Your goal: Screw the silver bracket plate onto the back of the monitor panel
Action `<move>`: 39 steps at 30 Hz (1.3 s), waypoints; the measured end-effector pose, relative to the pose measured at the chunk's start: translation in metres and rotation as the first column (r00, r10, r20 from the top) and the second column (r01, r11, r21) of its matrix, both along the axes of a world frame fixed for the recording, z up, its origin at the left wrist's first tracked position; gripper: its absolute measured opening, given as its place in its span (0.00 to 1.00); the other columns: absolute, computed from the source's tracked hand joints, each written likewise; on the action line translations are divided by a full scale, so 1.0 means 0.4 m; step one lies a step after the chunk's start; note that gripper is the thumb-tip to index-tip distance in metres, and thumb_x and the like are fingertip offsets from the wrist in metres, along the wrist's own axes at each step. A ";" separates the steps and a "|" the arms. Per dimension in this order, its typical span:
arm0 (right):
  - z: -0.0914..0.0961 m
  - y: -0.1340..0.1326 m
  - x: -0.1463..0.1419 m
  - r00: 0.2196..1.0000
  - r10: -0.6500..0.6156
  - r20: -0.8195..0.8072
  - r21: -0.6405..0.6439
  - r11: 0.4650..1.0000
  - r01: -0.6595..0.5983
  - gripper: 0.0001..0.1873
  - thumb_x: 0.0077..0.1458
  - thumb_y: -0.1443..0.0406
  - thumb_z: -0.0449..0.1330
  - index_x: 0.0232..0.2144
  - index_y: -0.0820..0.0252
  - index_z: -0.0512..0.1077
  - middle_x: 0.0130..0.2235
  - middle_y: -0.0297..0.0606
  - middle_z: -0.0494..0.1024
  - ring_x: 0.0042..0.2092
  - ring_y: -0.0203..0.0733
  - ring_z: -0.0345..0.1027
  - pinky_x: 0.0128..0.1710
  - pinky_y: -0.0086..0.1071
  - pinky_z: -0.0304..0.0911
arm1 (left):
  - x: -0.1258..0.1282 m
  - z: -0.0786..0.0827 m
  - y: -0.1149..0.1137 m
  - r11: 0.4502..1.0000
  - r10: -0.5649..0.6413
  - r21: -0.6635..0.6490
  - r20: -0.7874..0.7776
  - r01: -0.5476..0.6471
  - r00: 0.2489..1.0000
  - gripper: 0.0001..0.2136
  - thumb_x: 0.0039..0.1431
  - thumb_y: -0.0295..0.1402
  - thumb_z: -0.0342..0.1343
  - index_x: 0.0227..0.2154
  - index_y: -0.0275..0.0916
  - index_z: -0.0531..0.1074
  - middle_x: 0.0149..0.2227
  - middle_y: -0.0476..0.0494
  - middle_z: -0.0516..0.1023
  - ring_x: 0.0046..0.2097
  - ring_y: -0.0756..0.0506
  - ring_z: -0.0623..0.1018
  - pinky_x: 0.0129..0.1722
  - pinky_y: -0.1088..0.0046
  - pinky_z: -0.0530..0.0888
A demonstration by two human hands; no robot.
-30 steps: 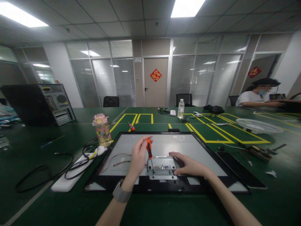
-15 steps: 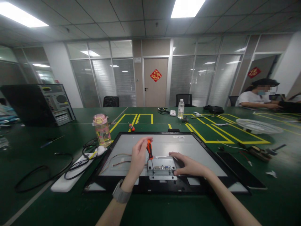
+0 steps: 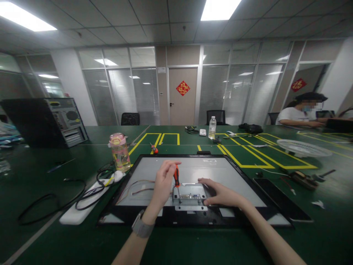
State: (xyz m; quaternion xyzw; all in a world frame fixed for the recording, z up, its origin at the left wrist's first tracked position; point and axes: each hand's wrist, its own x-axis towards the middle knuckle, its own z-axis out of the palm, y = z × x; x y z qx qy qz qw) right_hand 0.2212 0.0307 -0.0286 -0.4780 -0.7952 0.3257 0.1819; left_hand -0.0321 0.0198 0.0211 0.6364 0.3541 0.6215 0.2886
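Observation:
In the head view, my left hand (image 3: 164,179) grips an orange-and-black screwdriver (image 3: 177,176) near the top of its handle. The screwdriver stands nearly upright, its tip down at the left front of a metal box with ports (image 3: 189,189). My right hand (image 3: 220,193) holds the right side of this box, thumb at the front and fingers toward the back edge. The box lies on the grey back of a black-framed display panel (image 3: 237,180), which lies flat on the table. Thin wires (image 3: 142,190) run left from the box.
On the green table (image 3: 198,244) are a pink-lidded bottle (image 3: 120,156), a white power strip (image 3: 75,211) with black cables, and a red-handled screwdriver (image 3: 154,149). A black phone-like slab (image 3: 281,198) lies right. A computer case (image 3: 30,121) stands left; a person (image 3: 302,114) sits far right.
The fingers of my left hand have shifted slightly around the screwdriver's handle, and the handle leans a little further right. My right hand stays on the metal box.

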 end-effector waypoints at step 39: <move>-0.005 0.004 0.004 1.000 0.013 -0.001 0.009 1.000 -0.013 0.46 0.43 0.51 0.67 0.61 0.62 0.59 0.65 0.49 0.57 0.65 0.56 0.50 0.65 0.46 0.45 | 0.002 -0.007 0.008 0.997 0.010 -0.076 -0.003 -0.010 1.000 0.12 0.58 0.37 0.52 0.40 0.38 0.76 0.33 0.45 0.74 0.36 0.46 0.74 0.37 0.72 0.70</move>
